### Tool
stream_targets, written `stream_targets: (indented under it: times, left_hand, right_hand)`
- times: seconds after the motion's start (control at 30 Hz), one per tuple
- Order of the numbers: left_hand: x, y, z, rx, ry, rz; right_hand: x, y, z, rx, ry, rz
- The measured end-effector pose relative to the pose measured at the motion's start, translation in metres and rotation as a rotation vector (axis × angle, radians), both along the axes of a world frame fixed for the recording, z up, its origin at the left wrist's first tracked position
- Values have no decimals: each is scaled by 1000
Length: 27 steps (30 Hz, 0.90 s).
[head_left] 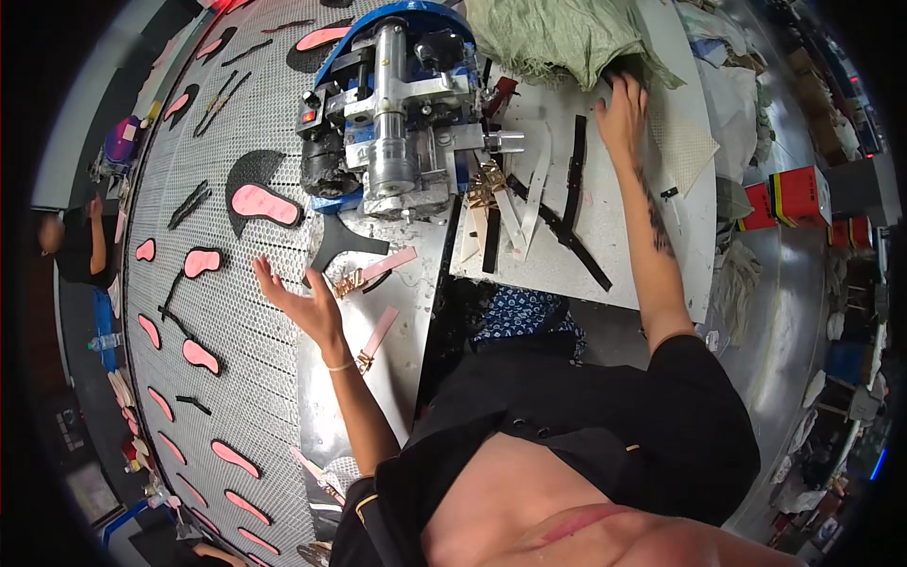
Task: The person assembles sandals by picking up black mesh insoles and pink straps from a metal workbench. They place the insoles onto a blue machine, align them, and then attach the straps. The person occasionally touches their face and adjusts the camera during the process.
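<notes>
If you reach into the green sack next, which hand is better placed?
Probably the right hand: it is at the opening of the green sack, while the left hand is away by the mesh belt.

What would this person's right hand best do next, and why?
Probably reach a little farther into the pale green woven sack. The right hand is already at its dark opening, though whether it grips anything is unclear. The left hand is open, apparently holding nothing, over the grey metal mesh surface.
</notes>
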State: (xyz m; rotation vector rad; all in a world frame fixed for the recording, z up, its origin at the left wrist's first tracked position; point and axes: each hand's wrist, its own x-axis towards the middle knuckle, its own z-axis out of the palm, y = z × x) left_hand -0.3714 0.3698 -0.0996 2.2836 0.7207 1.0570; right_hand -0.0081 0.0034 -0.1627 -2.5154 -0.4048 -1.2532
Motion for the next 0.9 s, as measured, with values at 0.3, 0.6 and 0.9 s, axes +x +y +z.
stream_targets:
  times: [0.3, 0.6, 0.9]
  left_hand:
    - [-22, -46, -5, -122, -69, -129]
    - [17, -153, 26, -882, -98, -1009]
    - [8, -167, 40, -1468, -100, -816]
  right_hand:
    - [7, -29, 30, 103, 121, 212]
    - [-209, 25, 118, 238, 286, 706]
    - [-259, 29, 130, 91, 646, 1273]
